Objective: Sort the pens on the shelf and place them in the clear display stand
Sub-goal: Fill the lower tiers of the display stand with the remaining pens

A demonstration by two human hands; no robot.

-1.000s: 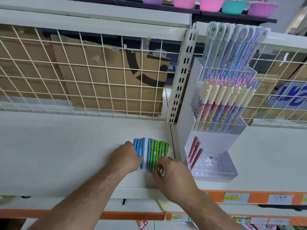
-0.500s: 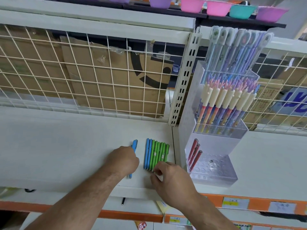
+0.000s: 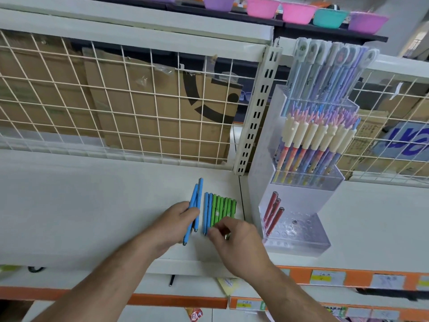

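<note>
I am standing in a shop, at a stationery aisle. The white shelf (image 3: 92, 205) has orange price-label strips (image 3: 325, 277) along its near edge, a wire grid back (image 3: 116, 108) with cardboard boxes (image 3: 162, 112) behind, a clear display stand (image 3: 299, 242) of pens on the right, and plastic bowls (image 3: 297, 12) on the far top shelf.

Cardboard boxes (image 3: 148, 108) behind white wire grid (image 3: 76, 98).

Both bare forearms rise from the frame's bottom edge toward its centre. The left hand (image 3: 177, 223) is curled closed, knuckles up. The right hand (image 3: 236, 238), just right of it, has its fingertips (image 3: 212, 231) pinched together.
</note>
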